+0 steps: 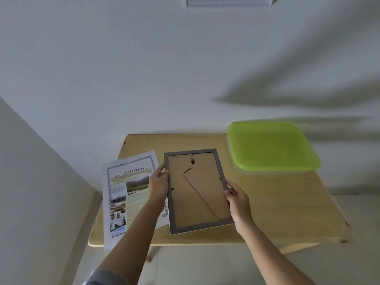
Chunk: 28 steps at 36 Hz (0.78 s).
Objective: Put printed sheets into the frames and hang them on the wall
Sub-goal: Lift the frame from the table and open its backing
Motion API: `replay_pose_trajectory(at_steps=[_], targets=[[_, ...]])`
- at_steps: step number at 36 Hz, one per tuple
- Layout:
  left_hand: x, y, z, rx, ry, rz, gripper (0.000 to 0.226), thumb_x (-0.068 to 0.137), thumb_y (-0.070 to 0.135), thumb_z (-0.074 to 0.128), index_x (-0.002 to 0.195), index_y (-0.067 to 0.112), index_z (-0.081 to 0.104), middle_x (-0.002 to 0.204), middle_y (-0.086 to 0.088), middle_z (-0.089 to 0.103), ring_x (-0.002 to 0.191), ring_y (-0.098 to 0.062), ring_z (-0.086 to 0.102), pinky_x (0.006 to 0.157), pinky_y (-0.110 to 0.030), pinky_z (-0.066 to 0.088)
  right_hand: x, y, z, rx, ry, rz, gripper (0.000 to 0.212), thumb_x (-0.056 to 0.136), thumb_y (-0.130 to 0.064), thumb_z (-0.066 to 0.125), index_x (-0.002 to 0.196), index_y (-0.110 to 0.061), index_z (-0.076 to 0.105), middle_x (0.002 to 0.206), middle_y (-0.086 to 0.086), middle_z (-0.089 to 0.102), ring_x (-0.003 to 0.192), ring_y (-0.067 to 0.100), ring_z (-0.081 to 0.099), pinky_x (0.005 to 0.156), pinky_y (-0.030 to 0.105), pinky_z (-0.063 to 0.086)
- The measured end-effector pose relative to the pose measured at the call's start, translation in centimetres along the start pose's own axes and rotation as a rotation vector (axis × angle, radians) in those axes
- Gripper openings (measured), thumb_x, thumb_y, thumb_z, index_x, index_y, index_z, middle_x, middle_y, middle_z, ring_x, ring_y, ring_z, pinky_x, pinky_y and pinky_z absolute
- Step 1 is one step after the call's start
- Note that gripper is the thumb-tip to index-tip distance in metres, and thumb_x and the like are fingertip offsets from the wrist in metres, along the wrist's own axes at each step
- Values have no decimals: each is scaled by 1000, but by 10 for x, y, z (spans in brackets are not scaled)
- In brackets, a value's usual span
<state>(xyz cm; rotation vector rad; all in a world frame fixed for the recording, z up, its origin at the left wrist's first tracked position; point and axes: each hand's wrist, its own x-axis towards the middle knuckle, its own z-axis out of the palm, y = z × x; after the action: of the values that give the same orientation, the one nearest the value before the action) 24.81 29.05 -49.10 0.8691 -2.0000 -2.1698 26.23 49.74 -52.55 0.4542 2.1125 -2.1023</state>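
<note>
Frame (pixel 197 190) (back up) btwn left hand (pixel 159 185); right hand (pixel 236 197).

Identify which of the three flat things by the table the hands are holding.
The picture frame, back showing, gripped by left hand and right hand; the printed sheet and green-lidded box just lie on the table.

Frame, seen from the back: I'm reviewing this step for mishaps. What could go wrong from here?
The left hand and right hand grip the frame only at its side edges; it might slip. The printed sheets overhang the table edge under the left forearm, which could sweep them off.
</note>
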Motion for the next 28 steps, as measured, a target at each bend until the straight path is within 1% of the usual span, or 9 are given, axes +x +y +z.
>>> replay_pose_trajectory(at_steps=[4, 6, 8, 10, 12, 14, 16, 23, 28], targets=[[-5, -40, 10, 113, -16, -34, 41, 93, 4, 43, 133, 14, 47, 112, 2, 61, 87, -13, 58, 67, -21, 49, -2, 27, -17, -73, 54, 16, 37, 92, 2, 46, 127, -10, 53, 123, 5, 60, 111, 16, 56, 80, 8, 46], [-8, -51, 15, 136, -16, -16, 43, 92, -2, 40, 124, 24, 50, 94, 11, 60, 77, -6, 55, 58, -15, 49, -3, 37, -22, -124, 49, 15, 38, 93, -1, 46, 129, -10, 51, 124, 1, 57, 112, 12, 52, 86, 12, 41], [-7, -63, 19, 191, -28, -24, 44, 91, -6, 37, 106, 30, 58, 83, 12, 61, 76, -10, 56, 60, -20, 50, -5, 46, -25, -192, 45, 11, 38, 94, -4, 46, 131, -12, 49, 124, -2, 54, 112, 9, 49, 91, 18, 36], [-4, -74, 20, 246, -24, -38, 45, 90, -3, 39, 89, 37, 60, 87, 2, 65, 78, -15, 58, 67, -29, 50, -4, 54, -27, -279, 62, -5, 36, 94, -7, 47, 129, -13, 51, 123, 1, 52, 107, 10, 50, 90, 19, 35], [0, -83, 21, 293, -4, -38, 40, 91, 6, 43, 98, 40, 63, 107, -7, 64, 89, -18, 61, 79, -38, 53, -1, 58, -29, -383, 71, -32, 36, 93, -9, 48, 129, -12, 51, 119, 6, 51, 102, 13, 51, 86, 17, 34], [1, -88, 23, 287, 39, -35, 37, 92, 10, 47, 121, 29, 58, 122, -4, 59, 103, -20, 60, 90, -44, 51, 2, 60, -29, -449, 76, -58, 37, 93, -10, 48, 130, -11, 50, 117, 8, 51, 97, 11, 50, 82, 15, 33], [0, -88, 27, 268, 64, -37, 41, 91, 6, 49, 130, 17, 52, 127, -4, 57, 113, -21, 56, 97, -44, 47, 4, 59, -29, -480, 86, -83, 37, 93, -10, 49, 131, -10, 49, 117, 7, 52, 95, 10, 50, 82, 15, 34], [11, -94, 27, 281, 52, -25, 42, 91, 2, 49, 131, 14, 51, 131, -2, 56, 116, -16, 52, 97, -26, 40, 11, 62, -23, -581, 147, -173, 37, 89, -5, 55, 126, -4, 53, 105, 4, 55, 88, 8, 50, 77, 5, 30], [18, -93, 23, 283, 23, -22, 43, 90, 2, 49, 131, 16, 50, 132, -1, 55, 120, -16, 51, 100, -30, 40, 17, 61, -18, -608, 179, -198, 36, 87, -4, 58, 124, -2, 56, 103, 7, 59, 87, 9, 51, 77, 7, 31]])
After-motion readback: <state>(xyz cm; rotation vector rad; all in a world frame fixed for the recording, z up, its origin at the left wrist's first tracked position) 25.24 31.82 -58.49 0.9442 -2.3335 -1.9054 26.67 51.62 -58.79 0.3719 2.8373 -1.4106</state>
